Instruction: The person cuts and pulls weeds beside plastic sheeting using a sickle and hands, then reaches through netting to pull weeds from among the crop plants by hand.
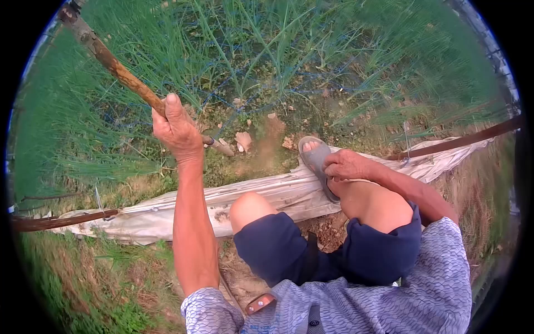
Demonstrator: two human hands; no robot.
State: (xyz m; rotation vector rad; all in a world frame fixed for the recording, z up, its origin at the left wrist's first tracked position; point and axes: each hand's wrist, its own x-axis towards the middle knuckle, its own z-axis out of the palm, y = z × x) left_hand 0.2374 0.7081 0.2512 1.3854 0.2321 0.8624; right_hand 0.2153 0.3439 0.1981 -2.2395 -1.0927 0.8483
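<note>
- Patterned shirt (378, 306): nearest, above dark shorts (272, 239).
- Left hand (179, 131): closed around wooden stick (130, 80), which slants to far left.
- Right hand (350, 165): fingers curled at sandal (315, 158); hold cannot be determined.
- White sheet (267, 195): crosses left to right, beneath sandal's heel.
- Green plants (250, 33): far side.

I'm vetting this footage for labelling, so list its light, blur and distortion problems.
Head view: soft, even light, no hard shadows or strong glare. Head view: left hand and right hand fairly crisp, while the green plants smear towards the rim. Head view: wide-angle distortion, black corners, bluish fringing along the circular edge.
</note>
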